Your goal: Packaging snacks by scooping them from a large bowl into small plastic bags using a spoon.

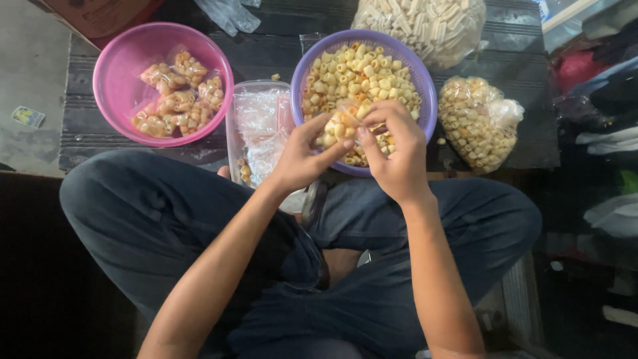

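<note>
Both my hands hold one small clear plastic bag of yellow tube-shaped snacks (340, 126) over the near rim of a purple bowl (425, 90) heaped with the same loose snacks. My left hand (302, 156) pinches the bag from the left. My right hand (392, 149) grips its top from the right. I sit cross-legged behind the bowl.
A pink bowl (116, 60) at the left holds several filled small bags. Between the bowls stands a clear container (256, 123) of empty plastic bags. Large snack bags lie at the top (425, 26) and right (475, 123). Cardboard box (100, 13) at top left.
</note>
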